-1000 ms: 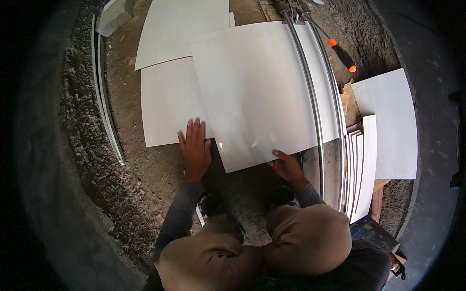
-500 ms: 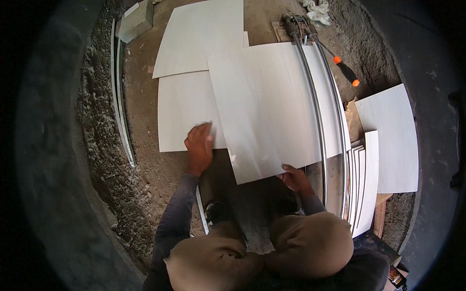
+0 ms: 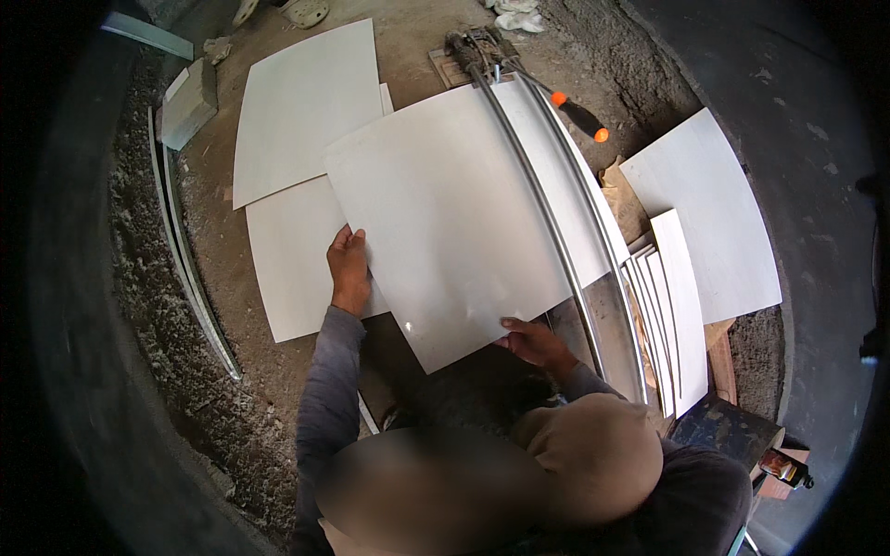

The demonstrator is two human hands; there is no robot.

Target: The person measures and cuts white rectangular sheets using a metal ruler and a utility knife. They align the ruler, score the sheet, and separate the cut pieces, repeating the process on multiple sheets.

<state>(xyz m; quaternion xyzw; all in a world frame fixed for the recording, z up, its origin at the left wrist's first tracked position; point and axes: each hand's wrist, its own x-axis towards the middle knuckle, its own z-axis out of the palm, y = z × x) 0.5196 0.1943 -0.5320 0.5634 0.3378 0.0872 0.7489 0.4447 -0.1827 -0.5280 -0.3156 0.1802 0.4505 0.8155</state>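
A large white tile [image 3: 436, 204] lies under the two steel rails [image 3: 542, 199] of a manual tile cutter, one corner pointing toward me. My left hand [image 3: 349, 269] is closed on the tile's left edge, its thumb on top and the other fingers mostly hidden. At the near edge, my right hand [image 3: 538, 345] pinches the same tile, thumb above and fingers underneath. Beyond, the cutter's carriage [image 3: 477, 51] sits at the far end of the rails, with its black and orange handle [image 3: 581, 116] slanting off to the right.
Two more white tiles [image 3: 306, 111] overlap on the ground at the left. Right of the cutter stand several narrow tile strips [image 3: 681, 315] and another large tile [image 3: 709, 222]. A long metal profile [image 3: 190, 269] and a pale block [image 3: 188, 104] lie at the far left. A dark bottle [image 3: 786, 468] is at lower right.
My left hand has gone from hovering above the lower tile to gripping the left edge of the tile in the cutter. My right hand keeps its hold. The view has shifted and turned.
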